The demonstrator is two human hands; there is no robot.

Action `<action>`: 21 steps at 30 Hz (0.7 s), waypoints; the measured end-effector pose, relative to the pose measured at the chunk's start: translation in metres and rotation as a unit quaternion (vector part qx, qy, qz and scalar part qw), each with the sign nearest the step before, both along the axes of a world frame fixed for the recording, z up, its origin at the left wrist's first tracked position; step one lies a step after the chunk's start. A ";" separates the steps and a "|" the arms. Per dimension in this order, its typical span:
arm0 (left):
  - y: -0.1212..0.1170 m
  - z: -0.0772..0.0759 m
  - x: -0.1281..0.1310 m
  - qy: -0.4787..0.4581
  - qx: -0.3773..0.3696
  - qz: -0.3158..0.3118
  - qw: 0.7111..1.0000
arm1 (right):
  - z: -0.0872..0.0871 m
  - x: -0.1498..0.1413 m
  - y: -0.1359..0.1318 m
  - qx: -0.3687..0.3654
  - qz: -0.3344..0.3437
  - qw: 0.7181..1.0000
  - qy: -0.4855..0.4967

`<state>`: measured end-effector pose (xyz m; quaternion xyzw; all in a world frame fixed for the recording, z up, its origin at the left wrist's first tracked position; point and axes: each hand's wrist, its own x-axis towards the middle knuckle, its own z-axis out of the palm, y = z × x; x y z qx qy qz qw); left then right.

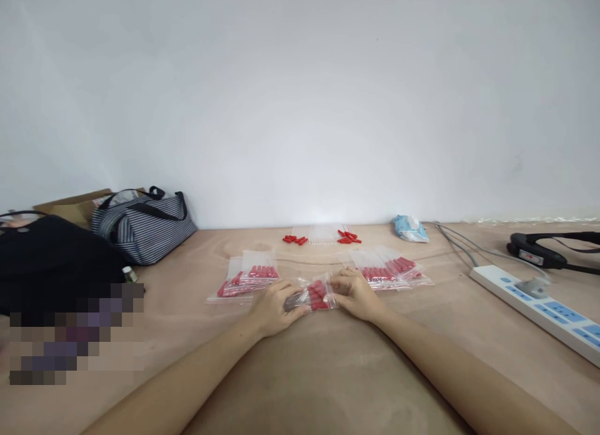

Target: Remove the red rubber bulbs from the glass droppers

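Note:
Between my hands is a clear plastic zip bag (pixel 319 295) with several small red cylindrical pieces inside. My left hand (pixel 274 307) pinches its left end, thumb in front. On the right end, my right hand (pixel 355 294) grips the bag with bent fingers. A stack of filled zip bags (pixel 255 274) lies just beyond my left hand. Another pile of filled bags (pixel 387 271) is past my right hand. Farther back are loose red pieces (pixel 294 240), more loose red pieces (pixel 349 237) and a row of small pale sticks (pixel 321 240), too small to name.
At the left stand a striped bag (pixel 145 225), a black bag (pixel 51 260) and a small bottle (pixel 130 274). To the right are a blue-and-white soft packet (pixel 411 229), a white power strip (pixel 539 310) with a cable, and a black strapped device (pixel 539 250). A wall rises behind the table.

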<state>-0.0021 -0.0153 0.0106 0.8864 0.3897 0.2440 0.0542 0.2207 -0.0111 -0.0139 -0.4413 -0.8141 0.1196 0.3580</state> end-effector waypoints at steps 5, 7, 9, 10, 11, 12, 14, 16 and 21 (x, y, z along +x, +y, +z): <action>0.002 -0.006 -0.003 0.013 0.008 0.055 0.998 | 0.002 -0.001 -0.002 -0.033 0.101 0.994 0.036; 0.003 -0.006 -0.002 0.020 0.012 0.068 0.997 | 0.003 -0.001 -0.002 -0.043 0.110 0.991 0.056; 0.003 -0.004 -0.001 0.021 0.022 0.060 0.998 | 0.004 -0.002 -0.001 -0.047 0.122 0.990 0.055; 0.003 -0.003 0.000 0.019 0.026 0.044 0.998 | 0.005 -0.002 -0.002 -0.047 0.128 0.989 0.049; 0.002 -0.001 0.000 0.017 0.024 0.023 0.999 | 0.005 -0.002 -0.002 -0.046 0.134 0.989 0.041; 0.002 0.000 0.001 0.015 0.016 -0.001 1.000 | 0.006 -0.003 -0.003 -0.043 0.139 0.989 0.034; 0.002 0.002 0.002 0.013 -0.017 -0.040 0.999 | 0.008 -0.003 -0.004 -0.041 0.141 0.989 0.022; 0.002 0.001 0.001 0.016 -0.053 -0.052 0.997 | 0.009 -0.004 -0.005 -0.053 0.128 0.990 0.009; 0.004 -0.002 0.000 0.021 -0.089 -0.047 0.995 | 0.009 -0.003 -0.007 -0.091 0.072 0.993 -0.034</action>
